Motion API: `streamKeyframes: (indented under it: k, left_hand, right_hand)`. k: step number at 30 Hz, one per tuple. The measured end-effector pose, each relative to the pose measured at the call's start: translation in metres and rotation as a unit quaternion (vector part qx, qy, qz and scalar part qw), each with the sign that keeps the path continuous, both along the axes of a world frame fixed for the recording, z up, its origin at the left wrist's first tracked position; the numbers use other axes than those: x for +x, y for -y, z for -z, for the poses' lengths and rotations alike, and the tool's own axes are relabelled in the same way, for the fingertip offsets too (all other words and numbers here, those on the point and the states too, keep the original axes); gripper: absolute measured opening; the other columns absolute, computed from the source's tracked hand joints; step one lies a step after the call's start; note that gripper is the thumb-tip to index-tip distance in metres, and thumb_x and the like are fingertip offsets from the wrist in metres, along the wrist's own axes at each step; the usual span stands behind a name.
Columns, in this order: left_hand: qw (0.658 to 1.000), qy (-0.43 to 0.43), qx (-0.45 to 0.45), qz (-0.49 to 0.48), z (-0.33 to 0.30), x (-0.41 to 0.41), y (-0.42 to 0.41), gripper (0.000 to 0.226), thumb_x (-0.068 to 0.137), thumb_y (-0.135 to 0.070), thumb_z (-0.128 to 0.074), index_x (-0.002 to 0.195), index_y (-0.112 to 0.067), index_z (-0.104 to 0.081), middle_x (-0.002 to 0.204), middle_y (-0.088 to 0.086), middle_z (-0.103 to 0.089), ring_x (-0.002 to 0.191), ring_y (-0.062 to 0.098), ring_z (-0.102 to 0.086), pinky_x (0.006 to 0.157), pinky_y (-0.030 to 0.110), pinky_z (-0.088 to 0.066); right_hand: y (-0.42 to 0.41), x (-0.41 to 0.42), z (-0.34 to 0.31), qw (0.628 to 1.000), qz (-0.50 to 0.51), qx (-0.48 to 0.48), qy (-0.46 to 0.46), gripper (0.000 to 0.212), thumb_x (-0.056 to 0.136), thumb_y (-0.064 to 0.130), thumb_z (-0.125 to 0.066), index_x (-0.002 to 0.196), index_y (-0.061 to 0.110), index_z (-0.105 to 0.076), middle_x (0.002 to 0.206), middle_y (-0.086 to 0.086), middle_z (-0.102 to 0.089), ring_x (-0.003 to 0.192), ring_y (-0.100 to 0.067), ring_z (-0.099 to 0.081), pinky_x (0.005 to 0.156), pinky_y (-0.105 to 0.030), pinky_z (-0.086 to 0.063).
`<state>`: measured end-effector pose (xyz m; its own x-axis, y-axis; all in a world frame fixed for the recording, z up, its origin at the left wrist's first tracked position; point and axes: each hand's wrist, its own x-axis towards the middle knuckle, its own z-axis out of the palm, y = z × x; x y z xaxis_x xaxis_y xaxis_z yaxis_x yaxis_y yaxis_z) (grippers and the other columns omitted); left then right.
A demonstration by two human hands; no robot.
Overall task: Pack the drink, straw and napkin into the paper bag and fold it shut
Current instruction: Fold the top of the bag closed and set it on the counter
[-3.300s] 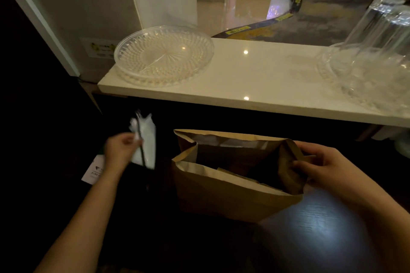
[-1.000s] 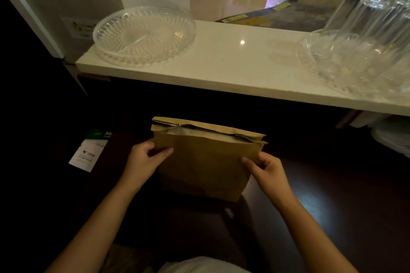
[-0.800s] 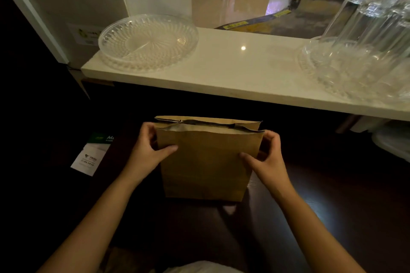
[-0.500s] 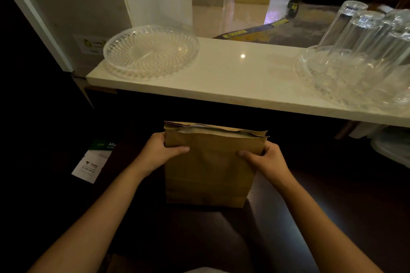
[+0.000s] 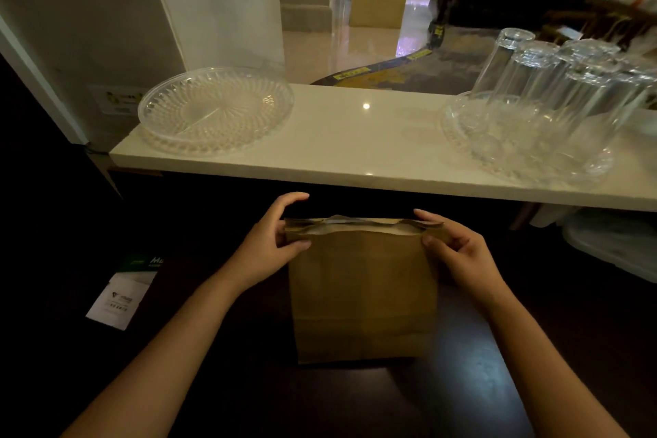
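Note:
The brown paper bag [image 5: 362, 292] stands upright on the dark table in front of me, its mouth pressed nearly flat. My left hand [image 5: 270, 245] pinches the bag's top left corner, thumb in front and fingers curled over the back. My right hand [image 5: 458, 252] pinches the top right corner the same way. Drink, straw and napkin are hidden from view; the bag's inside cannot be seen.
A white stone counter [image 5: 355, 142] runs above and behind the bag. On it sit a clear cut-glass plate [image 5: 213, 110] at left and a glass tray [image 5: 526, 142] with several upturned glasses at right. A white and green leaflet [image 5: 124, 292] lies on the table to the left.
My left hand brought the napkin and straw toward the open bag earlier. Since then the mouth has been pressed flat, and both hands have risen from the bag's sides to its top corners.

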<state>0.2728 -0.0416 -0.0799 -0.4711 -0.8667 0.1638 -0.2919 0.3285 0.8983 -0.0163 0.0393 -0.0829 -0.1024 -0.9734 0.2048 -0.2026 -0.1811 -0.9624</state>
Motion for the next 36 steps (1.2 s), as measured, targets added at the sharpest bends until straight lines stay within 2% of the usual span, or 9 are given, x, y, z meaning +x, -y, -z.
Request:
streamKeyframes:
  k: [2,6,13,16,18,20,25,30,36]
  left_hand:
    - [0.994,0.075,-0.059,0.045,-0.008,-0.006,0.000,0.055,0.084,-0.017,-0.063,0.115,-0.056,-0.040,0.120,-0.043,-0.041,0.110,-0.017,-0.046,0.078,0.002,-0.042]
    - [0.995,0.042,-0.058,0.071,-0.011,-0.014,-0.001,0.046,0.086,-0.004,-0.057,0.101,-0.048,-0.053,0.107,-0.039,-0.053,0.110,-0.012,-0.050,0.081,0.002,-0.042]
    - [0.992,0.068,-0.083,0.070,-0.006,-0.018,-0.003,0.036,0.084,-0.003,-0.058,0.083,-0.039,-0.060,0.091,-0.020,-0.063,0.098,-0.003,-0.057,0.081,0.006,-0.042]
    - [0.983,0.108,-0.132,0.065,-0.008,-0.014,-0.003,0.031,0.080,-0.003,-0.063,0.083,-0.034,-0.063,0.093,-0.017,-0.063,0.098,-0.002,-0.057,0.084,0.004,-0.041]
    - [0.977,0.133,-0.148,0.075,-0.012,-0.012,-0.007,0.016,0.077,-0.013,-0.066,0.086,-0.027,-0.065,0.094,-0.012,-0.064,0.098,0.000,-0.057,0.083,0.005,-0.041]
    - [0.977,0.134,-0.139,0.090,-0.019,-0.010,-0.011,0.016,0.076,-0.032,-0.059,0.085,-0.022,-0.066,0.097,-0.008,-0.065,0.097,0.000,-0.057,0.084,0.008,-0.041]
    - [0.972,0.125,-0.179,0.085,-0.056,-0.041,-0.011,0.026,0.085,-0.044,-0.049,0.094,-0.025,-0.064,0.094,-0.009,-0.068,0.089,0.001,-0.061,0.083,0.021,-0.044]
    - [0.910,0.289,-0.237,0.181,-0.070,-0.121,-0.014,0.024,0.088,-0.038,-0.052,0.100,-0.027,-0.069,0.101,-0.010,-0.072,0.093,0.006,-0.062,0.094,0.038,-0.045]
    - [0.920,0.263,-0.181,0.228,-0.054,-0.145,-0.022,0.018,0.084,-0.026,-0.062,0.095,-0.016,-0.073,0.095,0.000,-0.073,0.083,0.005,-0.061,0.081,0.026,-0.050]
  right_hand:
    - [-0.003,-0.011,-0.001,1.000,-0.001,0.001,-0.001,0.046,0.088,-0.001,-0.052,0.114,0.036,-0.062,0.063,0.010,-0.063,0.059,-0.002,-0.055,0.056,-0.010,-0.044]
    - [-0.009,-0.024,-0.005,1.000,-0.024,0.008,-0.007,0.043,0.089,-0.006,-0.048,0.098,0.029,-0.071,0.099,0.013,-0.074,0.093,-0.004,-0.066,0.075,-0.012,-0.051]
    - [-0.016,-0.028,-0.009,0.998,-0.017,0.022,-0.052,0.051,0.085,-0.013,-0.049,0.083,0.031,-0.074,0.088,0.020,-0.074,0.087,0.001,-0.067,0.071,-0.007,-0.049]
    - [-0.018,-0.027,-0.013,0.998,-0.015,0.020,-0.062,0.028,0.084,0.006,-0.061,0.079,0.030,-0.074,0.083,0.015,-0.075,0.079,0.001,-0.067,0.068,-0.007,-0.049]
    - [-0.016,-0.024,-0.015,0.998,-0.016,0.019,-0.058,0.012,0.079,0.015,-0.066,0.079,0.026,-0.069,0.072,0.009,-0.073,0.067,-0.001,-0.064,0.060,-0.009,-0.049]
    - [-0.013,-0.024,-0.014,0.998,-0.011,0.027,-0.061,0.023,0.079,0.006,-0.068,0.082,0.028,-0.061,0.061,0.006,-0.069,0.056,-0.001,-0.060,0.053,-0.011,-0.047]
    - [-0.014,-0.029,-0.019,0.983,-0.027,0.039,-0.176,0.024,0.079,0.010,-0.069,0.074,0.034,-0.069,0.072,0.013,-0.074,0.066,-0.001,-0.067,0.060,-0.011,-0.051]
    - [-0.013,-0.025,-0.023,0.972,-0.015,0.005,-0.233,0.026,0.076,0.009,-0.072,0.070,0.034,-0.067,0.066,0.009,-0.070,0.067,-0.004,-0.067,0.062,-0.018,-0.052]
    - [-0.022,-0.020,-0.028,0.960,-0.010,-0.046,-0.276,0.022,0.075,0.015,-0.072,0.070,0.033,-0.062,0.065,0.010,-0.066,0.070,-0.005,-0.065,0.060,-0.007,-0.047]
